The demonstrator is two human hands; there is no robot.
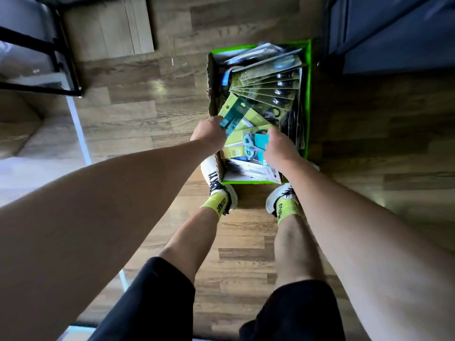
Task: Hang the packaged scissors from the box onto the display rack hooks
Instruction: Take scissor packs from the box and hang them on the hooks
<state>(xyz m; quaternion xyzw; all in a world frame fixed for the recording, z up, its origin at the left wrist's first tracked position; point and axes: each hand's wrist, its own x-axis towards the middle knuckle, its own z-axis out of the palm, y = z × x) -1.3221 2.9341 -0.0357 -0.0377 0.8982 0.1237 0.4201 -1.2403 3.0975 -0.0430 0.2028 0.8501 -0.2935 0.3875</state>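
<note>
1. Curling round a teal pack (231, 115), the fingers of the left hand (209, 132) grip it at its near end, at the left side of the box (308, 77).
2. The right hand (278, 146) grips another pack with light blue scissors (254, 143), and its fingers are tucked under the card, so they cannot be seen well.
3. Both packs are low, just over the box, and not on any hook yet.
4. The packs look thin, flat and light. The card is likely a bit stiff, but it could bend if squeezed hard. The clear plastic front may be slippery.
5. A good place to hold looks like the card edge, with the top end left free for the hook.
6. More green packs (268, 88) lie fanned out in the box, which sits on the wooden floor (138, 112) by the person's white shoes (214, 178).
7. The rack hooks are not clear in this view.
</note>
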